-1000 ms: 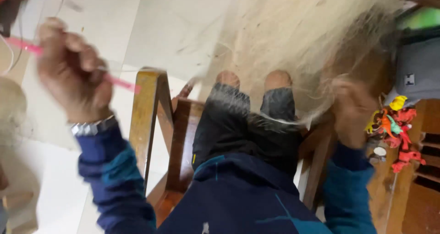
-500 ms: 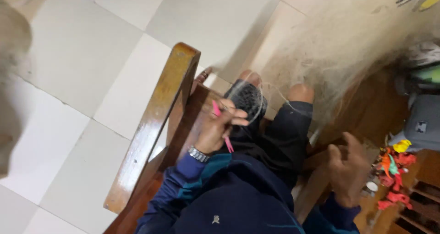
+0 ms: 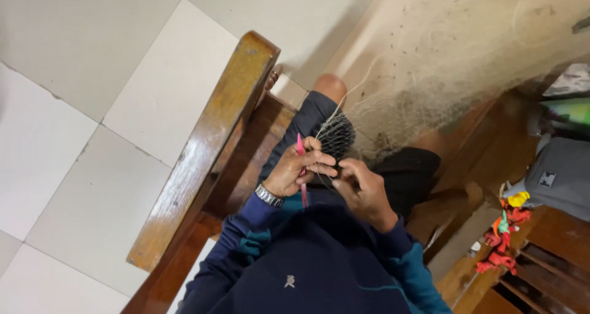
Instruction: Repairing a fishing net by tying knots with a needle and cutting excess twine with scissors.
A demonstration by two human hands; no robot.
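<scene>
Seated in a wooden chair (image 3: 203,148), armrest to the left of the lap. Left hand (image 3: 295,169) and right hand (image 3: 362,191) touching over the thighs, a thin needle (image 3: 302,178) pinched in the left grip, net (image 3: 337,135) pinched between both. Net spreading ahead and to the right over the knees onto the tiled floor (image 3: 92,105). Bag (image 3: 562,175) far right, cloth scraps (image 3: 504,240) below it.

Navy long-sleeved top (image 3: 319,265) with teal panels along the sleeves and a small pale emblem on the chest, silver metal-link wristwatch (image 3: 268,196) on the left wrist, dark shorts (image 3: 405,172) ending above bare knees, bare left hand (image 3: 295,171), bare right hand (image 3: 364,191)
</scene>
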